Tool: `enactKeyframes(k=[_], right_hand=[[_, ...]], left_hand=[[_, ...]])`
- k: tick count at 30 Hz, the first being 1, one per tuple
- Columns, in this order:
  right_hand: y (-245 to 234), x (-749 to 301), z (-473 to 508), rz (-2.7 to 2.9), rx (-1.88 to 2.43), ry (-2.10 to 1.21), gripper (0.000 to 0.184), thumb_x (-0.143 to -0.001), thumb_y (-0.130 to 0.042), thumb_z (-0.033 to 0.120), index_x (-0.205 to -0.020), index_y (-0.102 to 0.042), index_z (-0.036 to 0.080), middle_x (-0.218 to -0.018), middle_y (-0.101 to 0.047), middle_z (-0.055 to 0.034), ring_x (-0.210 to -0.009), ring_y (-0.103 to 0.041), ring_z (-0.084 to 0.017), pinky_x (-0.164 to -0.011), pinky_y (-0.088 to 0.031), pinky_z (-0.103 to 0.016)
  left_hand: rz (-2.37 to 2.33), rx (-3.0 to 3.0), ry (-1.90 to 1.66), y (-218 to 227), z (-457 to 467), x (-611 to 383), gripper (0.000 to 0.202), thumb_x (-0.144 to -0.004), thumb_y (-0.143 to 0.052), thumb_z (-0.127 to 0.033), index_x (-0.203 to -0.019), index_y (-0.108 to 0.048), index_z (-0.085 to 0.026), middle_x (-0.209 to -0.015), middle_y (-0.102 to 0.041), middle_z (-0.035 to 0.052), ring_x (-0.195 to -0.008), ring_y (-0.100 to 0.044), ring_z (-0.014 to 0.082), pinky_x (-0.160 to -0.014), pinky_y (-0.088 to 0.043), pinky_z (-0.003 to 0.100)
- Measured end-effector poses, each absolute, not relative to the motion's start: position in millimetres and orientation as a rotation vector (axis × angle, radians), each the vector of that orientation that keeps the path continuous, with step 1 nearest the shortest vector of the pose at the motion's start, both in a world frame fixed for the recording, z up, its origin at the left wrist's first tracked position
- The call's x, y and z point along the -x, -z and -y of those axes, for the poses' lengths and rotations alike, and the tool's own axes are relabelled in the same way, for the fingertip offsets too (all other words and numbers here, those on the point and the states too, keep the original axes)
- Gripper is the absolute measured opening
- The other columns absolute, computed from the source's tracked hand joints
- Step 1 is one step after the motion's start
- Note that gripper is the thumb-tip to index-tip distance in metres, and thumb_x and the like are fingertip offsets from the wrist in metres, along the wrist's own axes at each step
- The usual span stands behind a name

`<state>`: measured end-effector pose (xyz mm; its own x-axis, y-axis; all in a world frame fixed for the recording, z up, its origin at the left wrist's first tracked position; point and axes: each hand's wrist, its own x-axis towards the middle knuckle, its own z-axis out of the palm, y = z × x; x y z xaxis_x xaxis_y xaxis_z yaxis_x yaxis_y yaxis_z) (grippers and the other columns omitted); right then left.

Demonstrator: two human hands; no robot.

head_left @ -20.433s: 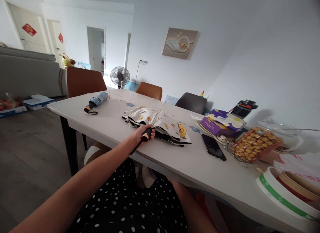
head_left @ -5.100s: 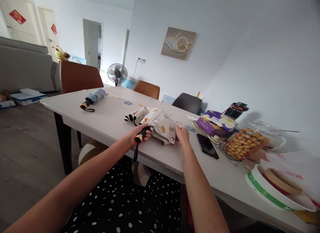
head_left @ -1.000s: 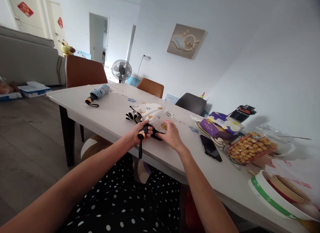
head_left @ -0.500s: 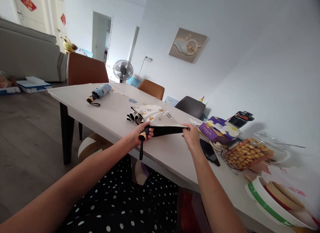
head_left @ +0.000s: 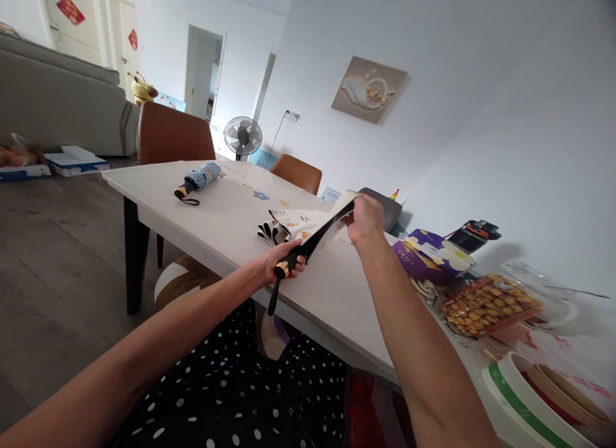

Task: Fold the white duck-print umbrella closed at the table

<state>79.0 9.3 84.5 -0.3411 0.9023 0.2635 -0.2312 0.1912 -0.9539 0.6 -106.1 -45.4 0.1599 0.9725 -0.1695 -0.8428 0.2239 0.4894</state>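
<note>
A folding umbrella (head_left: 308,224) with white printed cloth and a black underside lies partly spread above the table's near edge. My left hand (head_left: 285,260) is wrapped round its black handle, which has a gold-coloured ring and a hanging wrist strap. My right hand (head_left: 364,218) pinches a fold of the cloth and holds it up and away from the handle. Other folds of the cloth rest bunched on the table, left of my right hand. A second umbrella (head_left: 202,176), light blue and rolled up, lies farther back on the left.
The white table (head_left: 231,242) stretches ahead. On its right are a purple tissue box (head_left: 423,258), a packet of round brown snacks (head_left: 488,303) and stacked bowls (head_left: 524,396). Brown chairs (head_left: 176,133) and a fan (head_left: 243,137) stand beyond.
My right hand has lifted the cloth fold upward and slightly left. My left hand keeps its hold on the handle, and the view has shifted a little.
</note>
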Motion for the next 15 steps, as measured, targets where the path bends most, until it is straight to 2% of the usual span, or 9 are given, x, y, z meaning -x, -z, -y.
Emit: enactKeyframes(k=[7, 15], right_hand=[[-103, -52, -9, 1.507, 0.628, -1.242, 0.022, -0.061, -0.043, 0.005, -0.074, -0.058, 0.013, -0.063, -0.053, 0.0002, -0.051, -0.050, -0.009, -0.050, -0.045, -0.023], [-71, -35, -5, 1.749, 0.739, -1.242, 0.020, -0.062, -0.045, 0.009, -0.076, -0.058, 0.015, -0.062, -0.055, -0.0004, -0.053, -0.053, -0.013, -0.052, -0.048, -0.028]], left_hand=[[-0.478, -0.417, -1.222, 40, 110, -2, 0.037, -0.090, -0.035, -0.048, -0.077, -0.046, -0.015, -0.056, -0.040, -0.0020, -0.044, -0.040, 0.0094, -0.033, -0.032, 0.017], [-0.484, -0.290, -1.227, 48, 112, -3, 0.029, -0.090, -0.037, -0.038, -0.071, -0.041, -0.017, -0.056, -0.040, -0.0011, -0.044, -0.037, 0.0094, -0.032, -0.030, 0.017]])
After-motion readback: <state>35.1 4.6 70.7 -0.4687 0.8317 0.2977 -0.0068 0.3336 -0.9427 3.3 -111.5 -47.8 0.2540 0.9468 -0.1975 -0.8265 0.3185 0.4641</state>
